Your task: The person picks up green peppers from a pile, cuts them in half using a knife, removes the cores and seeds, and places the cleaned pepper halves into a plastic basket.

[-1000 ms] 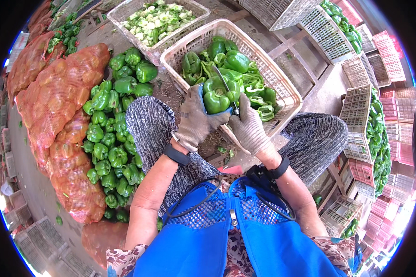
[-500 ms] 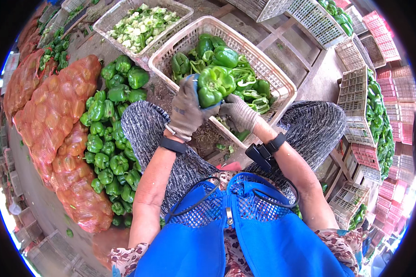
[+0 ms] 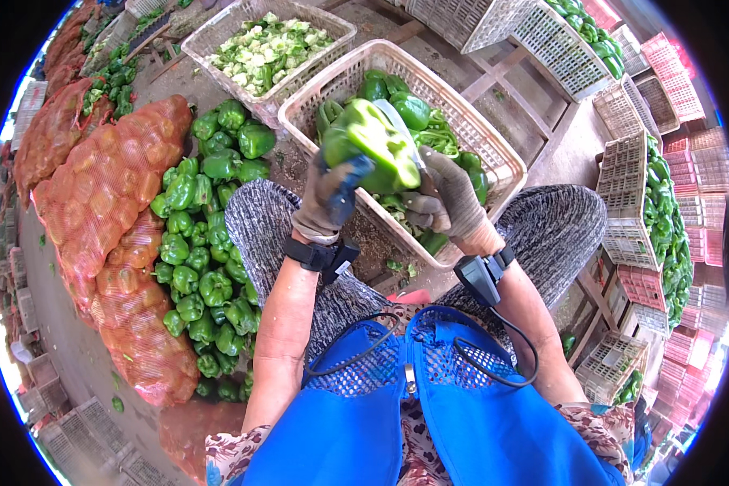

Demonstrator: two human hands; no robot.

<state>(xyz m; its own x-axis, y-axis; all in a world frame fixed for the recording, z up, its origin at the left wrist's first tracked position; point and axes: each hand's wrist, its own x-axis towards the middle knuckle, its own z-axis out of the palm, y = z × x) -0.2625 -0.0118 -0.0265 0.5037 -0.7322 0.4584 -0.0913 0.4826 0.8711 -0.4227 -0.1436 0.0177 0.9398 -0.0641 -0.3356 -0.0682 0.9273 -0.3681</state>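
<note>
My left hand (image 3: 326,197), in a grey glove with dark blue fingers, is closed around a large green bell pepper (image 3: 363,147). The pepper is tilted, with a pale cut face toward the right. In my gloved right hand (image 3: 460,197) is a knife (image 3: 400,125), its blade pointing up and away along the pepper's right side. The glove partly covers the handle. Both hands are over the near edge of a pale plastic crate (image 3: 460,101) that holds whole green peppers and cut pepper pieces.
Left of my knee lies a heap of green peppers (image 3: 198,267), beside red mesh sacks (image 3: 109,194). Beyond, at the far left, another crate (image 3: 338,26) contains pale green pepper cores. Crates of peppers (image 3: 624,194) and stacked pink crates (image 3: 692,243) stand at right.
The pepper has been raised and turned, so its cut face now points right. My right hand has moved right, away from my left, and the knife blade has come into sight.
</note>
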